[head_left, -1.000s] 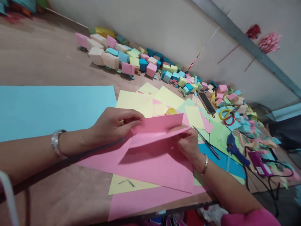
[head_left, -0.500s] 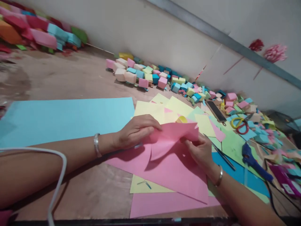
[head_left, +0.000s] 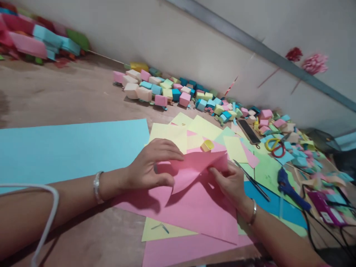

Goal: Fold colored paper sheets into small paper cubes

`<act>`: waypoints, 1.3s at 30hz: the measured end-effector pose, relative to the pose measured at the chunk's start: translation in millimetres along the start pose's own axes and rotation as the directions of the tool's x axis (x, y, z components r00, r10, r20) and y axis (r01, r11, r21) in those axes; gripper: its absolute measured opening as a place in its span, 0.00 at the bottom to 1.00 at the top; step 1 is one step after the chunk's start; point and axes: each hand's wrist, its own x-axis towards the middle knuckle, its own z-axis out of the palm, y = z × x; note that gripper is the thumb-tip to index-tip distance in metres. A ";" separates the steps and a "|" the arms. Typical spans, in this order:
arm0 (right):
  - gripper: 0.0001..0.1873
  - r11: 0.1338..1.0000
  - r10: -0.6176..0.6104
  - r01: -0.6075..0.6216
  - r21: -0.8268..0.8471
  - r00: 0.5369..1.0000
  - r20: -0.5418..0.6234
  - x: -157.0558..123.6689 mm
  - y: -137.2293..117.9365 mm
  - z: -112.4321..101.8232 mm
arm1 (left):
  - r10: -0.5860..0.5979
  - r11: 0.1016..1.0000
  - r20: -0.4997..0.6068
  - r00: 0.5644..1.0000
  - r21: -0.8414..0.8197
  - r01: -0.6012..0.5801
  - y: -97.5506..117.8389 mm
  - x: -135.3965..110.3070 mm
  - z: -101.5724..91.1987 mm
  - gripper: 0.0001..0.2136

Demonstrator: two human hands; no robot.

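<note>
A curled sheet of pink paper is raised above a larger pink sheet lying on the table. My right hand pinches its right side between thumb and fingers. At the left end of the curled sheet, my left hand has its thumb spread from its curved fingers. Those fingertips are at the paper's upper edge; whether they touch it I cannot tell. Just behind the sheet sits a small yellow paper piece. A pair of dark-bladed scissors lies right of my right hand.
A blue sheet lies at left. Several paper boxes line the wall. To the right are a phone, scissors with yellow and red handles, and a blue glue gun with its cord. A white cable crosses my left forearm.
My left thumb has come away from the paper and its fingers have spread, where before they pressed on it. My right hand keeps its pinch. The whole view has shifted slightly.
</note>
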 end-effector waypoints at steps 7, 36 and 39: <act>0.20 0.992 0.118 -0.114 0.062 0.990 -0.072 5.5 0.5 7.4 | 0.161 0.967 -0.076 0.984 0.212 -0.142 5.0 -3.6 8.5 0.22; 0.04 0.960 0.042 -0.071 0.270 0.993 0.111 10.2 -4.8 -4.5 | -0.425 0.887 -0.064 0.903 0.172 0.430 12.8 6.3 10.1 0.12; 0.04 0.954 0.065 -0.115 0.278 0.981 0.183 12.4 -5.4 -8.3 | -0.530 0.842 -0.007 0.848 0.119 0.527 16.7 7.0 10.4 0.13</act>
